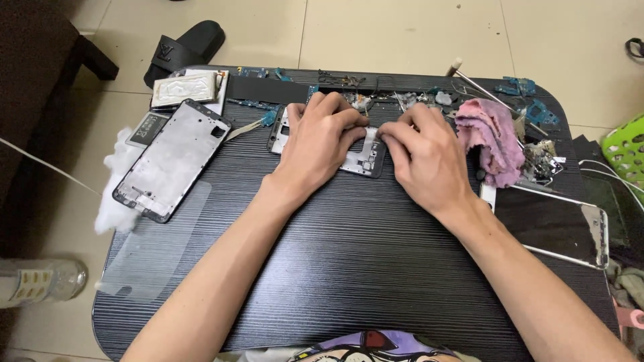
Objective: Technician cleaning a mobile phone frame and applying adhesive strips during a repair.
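Head view, looking down on a dark ribbed table (349, 268). Places given relative to the opened phone frame (362, 161) lying flat near the table's far middle.

Left hand (318, 144): palm down over the frame's left half, fingers curled and pressed onto it, clamping it against the table. Right hand (422, 157): palm down at the frame's right end, fingertips bent onto the frame's edge and touching those of the left hand; whether anything small pinched between them, cannot tell.

Left of the frame, well apart: a second, larger phone frame (171, 161), tilted, resting partly on white cotton wadding (114, 194). Nearer the viewer from that: a clear screen film (151, 248). Far left of the frame: a silver battery (184, 88).

Just beyond the frame: a scatter of small boards and metal parts (396, 97). Right of the frame, beside the right hand: a crumpled pink cloth (493, 137). Further right: a dark phone panel (560, 224) at the table's edge.

Off the table, beyond the battery: a black slipper (184, 47) on the tiled floor.
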